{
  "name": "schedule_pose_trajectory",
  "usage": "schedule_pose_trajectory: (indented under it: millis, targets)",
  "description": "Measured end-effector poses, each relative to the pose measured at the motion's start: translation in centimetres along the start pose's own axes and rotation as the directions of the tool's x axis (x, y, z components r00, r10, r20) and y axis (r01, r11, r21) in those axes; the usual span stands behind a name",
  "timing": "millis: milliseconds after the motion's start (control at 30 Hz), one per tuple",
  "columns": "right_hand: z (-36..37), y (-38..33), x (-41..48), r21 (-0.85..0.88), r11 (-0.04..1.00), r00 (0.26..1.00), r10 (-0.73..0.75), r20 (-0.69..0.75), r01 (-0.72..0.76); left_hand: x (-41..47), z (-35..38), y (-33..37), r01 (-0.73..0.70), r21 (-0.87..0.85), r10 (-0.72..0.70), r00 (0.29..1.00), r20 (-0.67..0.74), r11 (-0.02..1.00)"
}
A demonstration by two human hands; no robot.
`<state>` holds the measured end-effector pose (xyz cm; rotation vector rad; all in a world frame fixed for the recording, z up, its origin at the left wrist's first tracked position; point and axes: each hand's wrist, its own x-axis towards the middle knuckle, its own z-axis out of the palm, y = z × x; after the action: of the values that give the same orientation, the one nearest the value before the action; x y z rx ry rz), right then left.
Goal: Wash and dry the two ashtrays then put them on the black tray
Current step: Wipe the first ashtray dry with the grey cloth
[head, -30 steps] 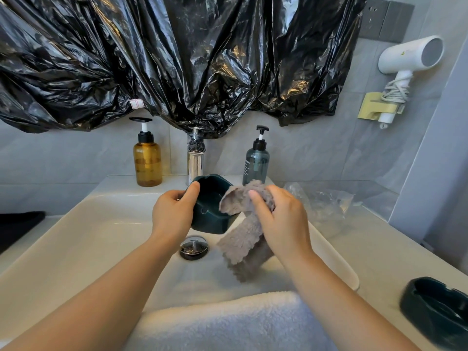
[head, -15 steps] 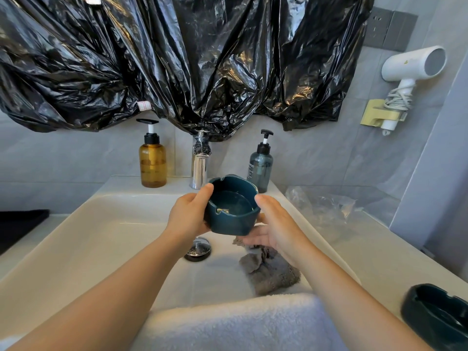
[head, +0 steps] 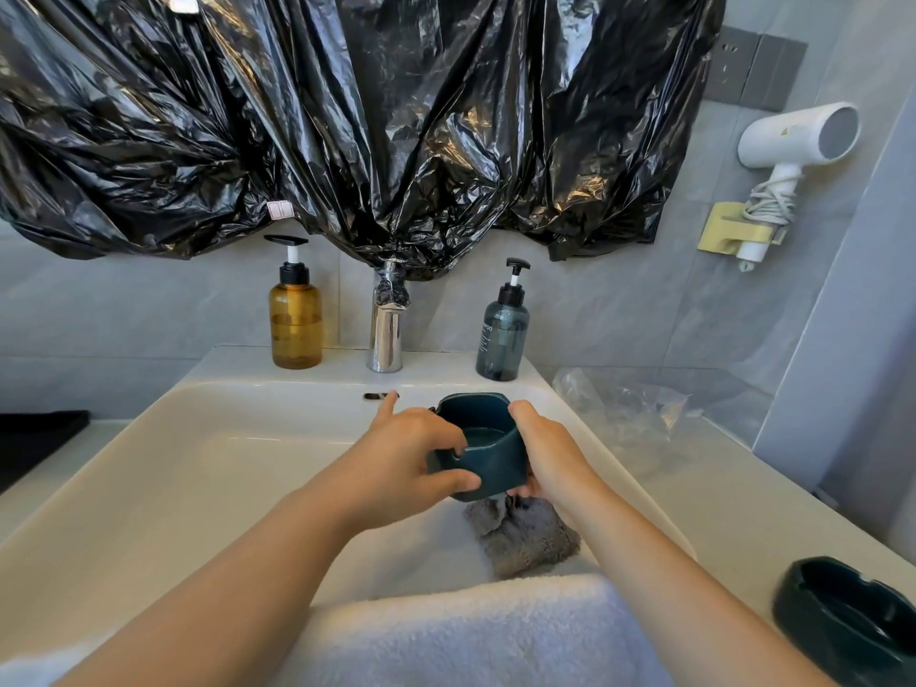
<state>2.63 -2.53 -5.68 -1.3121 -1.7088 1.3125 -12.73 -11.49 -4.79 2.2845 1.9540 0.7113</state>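
Both hands hold a dark teal ashtray [head: 488, 451] over the white sink [head: 208, 453], tilted with its opening toward me. My left hand [head: 411, 456] grips its near left rim, thumb on the front wall and index finger pointing out. My right hand [head: 547, 451] wraps its right side, fingers under the base. A grey cloth [head: 523, 535] lies in the basin right below the ashtray. A second dark ashtray [head: 852, 619] sits on the counter at the lower right. A black tray [head: 34, 441] shows at the left edge.
A white towel [head: 471, 632] drapes over the sink's near edge. At the back stand an amber pump bottle [head: 296, 322], a chrome tap [head: 386, 329] and a grey pump bottle [head: 503, 339]. Clear plastic [head: 624, 409] lies on the right counter. A hairdryer [head: 793, 141] hangs on the wall.
My right hand dropped the grey cloth into the basin and took hold of the ashtray's right side. The ashtray moved right and lower, and my left hand shifted its grip to the front.
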Motion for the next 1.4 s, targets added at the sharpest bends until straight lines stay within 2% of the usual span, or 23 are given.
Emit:
schedule_pose_trajectory:
  millis: [67,133,167,233,267,333,433,533,633,700,867,967,1067,1100,1167,1267,1333,1400]
  targets:
    - [0.1,-0.1,0.1,0.048,0.999,1.000,0.006,0.006,-0.007,0.1,0.2,0.1,0.008,-0.073,-0.009,1.000,-0.016,0.997]
    - [0.0,-0.3,0.1,0.206,0.978,0.998,0.015,0.060,-0.027,0.1,0.1,0.5,0.079,-0.256,-0.097,0.994,-0.059,0.964]
    - [-0.1,-0.4,0.1,0.267,0.964,0.996,-0.008,0.085,-0.015,0.0,-0.1,0.7,0.118,-0.373,-0.161,0.983,-0.084,0.920]
    - [-0.4,-0.1,0.1,0.244,0.968,0.996,-0.071,0.056,0.055,0.0,-0.6,1.0,0.197,-0.565,-0.305,0.947,-0.102,0.801]
    - [-0.6,0.2,0.1,0.168,0.980,0.994,-0.106,0.004,0.104,0.1,-0.7,0.7,0.235,-0.612,-0.370,0.924,-0.101,0.755]
    - [-1.3,1.0,0.1,-0.095,0.973,0.968,-0.220,-0.119,0.210,0.3,-0.7,0.1,0.317,-0.642,-0.475,0.876,-0.084,0.698]
    - [-3.1,1.1,-0.2,-0.494,0.835,0.910,-0.373,-0.182,0.244,0.5,-0.5,-0.3,0.396,-0.679,-0.568,0.822,-0.037,0.618]
    - [-4.2,1.0,-0.2,-0.710,0.687,0.945,-0.312,-0.097,0.154,0.5,-0.6,-0.1,0.453,-0.714,-0.603,0.796,0.054,0.533]
    - [-3.8,1.2,-0.1,-0.764,0.639,0.985,-0.168,-0.030,0.085,0.4,-0.8,0.2,0.476,-0.739,-0.599,0.791,0.124,0.477]
    - [-3.2,1.5,0.0,-0.752,0.655,0.994,-0.107,0.003,0.073,0.3,-0.9,0.1,0.460,-0.742,-0.595,0.797,0.103,0.488]
    - [-1.4,1.4,1.6,-0.652,0.745,0.989,-0.130,0.064,0.141,0.2,-0.8,-0.3,0.436,-0.744,-0.575,0.814,0.086,0.506]
    - [-0.4,1.6,2.8,-0.680,0.722,0.992,-0.086,0.094,0.127,0.2,-0.8,-0.4,0.419,-0.763,-0.549,0.830,0.101,0.493]
    - [-0.1,2.5,3.4,-0.764,0.638,0.996,-0.057,0.070,0.090,0.1,-0.8,-0.4,0.393,-0.773,-0.521,0.848,0.095,0.499]
    - [-0.3,2.8,3.6,-0.762,0.642,0.996,-0.067,0.052,0.083,0.1,-0.8,-0.4,0.381,-0.772,-0.511,0.855,0.085,0.509]
    - [-1.0,2.8,3.7,-0.653,0.752,0.994,-0.107,0.008,0.086,0.1,-0.8,-0.5,0.361,-0.763,-0.498,0.865,0.060,0.536]
    - [-2.0,2.0,2.7,-0.369,0.910,0.963,-0.245,-0.110,0.189,0.1,-0.7,-0.4,0.346,-0.747,-0.492,0.870,0.031,0.567]
    - [-2.2,1.1,1.7,-0.174,0.945,0.932,-0.309,-0.189,0.278,0.2,-0.6,-0.2,0.346,-0.730,-0.491,0.871,0.016,0.590]
    - [-2.0,0.4,0.9,-0.053,0.943,0.919,-0.332,-0.213,0.328,0.2,-0.6,-0.1,0.348,-0.710,-0.487,0.874,0.009,0.612]
